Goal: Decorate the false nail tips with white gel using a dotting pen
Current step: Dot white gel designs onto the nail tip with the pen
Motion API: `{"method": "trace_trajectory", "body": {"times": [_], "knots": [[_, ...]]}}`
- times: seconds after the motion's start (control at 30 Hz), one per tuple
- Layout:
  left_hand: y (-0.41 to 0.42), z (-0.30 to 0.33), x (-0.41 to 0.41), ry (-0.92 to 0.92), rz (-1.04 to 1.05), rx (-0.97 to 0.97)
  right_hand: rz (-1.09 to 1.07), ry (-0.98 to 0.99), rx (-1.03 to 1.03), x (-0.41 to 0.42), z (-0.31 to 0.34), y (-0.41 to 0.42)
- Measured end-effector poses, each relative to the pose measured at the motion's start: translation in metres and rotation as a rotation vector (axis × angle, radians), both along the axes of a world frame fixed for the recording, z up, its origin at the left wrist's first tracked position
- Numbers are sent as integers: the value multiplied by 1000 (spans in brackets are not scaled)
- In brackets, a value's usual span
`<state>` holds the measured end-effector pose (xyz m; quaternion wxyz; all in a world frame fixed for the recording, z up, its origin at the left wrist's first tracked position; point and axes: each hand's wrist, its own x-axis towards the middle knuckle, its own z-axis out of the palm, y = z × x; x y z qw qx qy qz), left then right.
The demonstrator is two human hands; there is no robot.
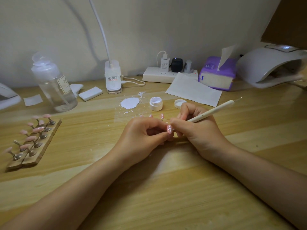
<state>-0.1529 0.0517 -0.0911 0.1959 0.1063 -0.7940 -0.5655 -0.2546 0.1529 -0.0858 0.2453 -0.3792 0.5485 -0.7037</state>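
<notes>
The left hand (142, 133) is pinching a pink nail tip (169, 130) between curled fingertips at the middle of the wooden desk (149, 188), while the right hand (196, 128) is gripping the dotting pen (214, 112) — its metal point touching the tip. Behind them the small white jar (156, 103) is sitting open, white gel inside — its lid (179, 103) is lying just beside it.

Dim, warm indoor light; soft glare on light wooden tabletop (166, 180); wide-angle bending at edges; left and right margins blurred.
</notes>
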Motion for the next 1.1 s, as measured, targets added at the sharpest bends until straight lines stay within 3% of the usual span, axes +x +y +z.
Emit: {"method": "trace_trajectory", "body": {"times": [1.1], "knots": [[1,2,0,-20,2,-39,-3,-15,21,1,1,-1]]}}
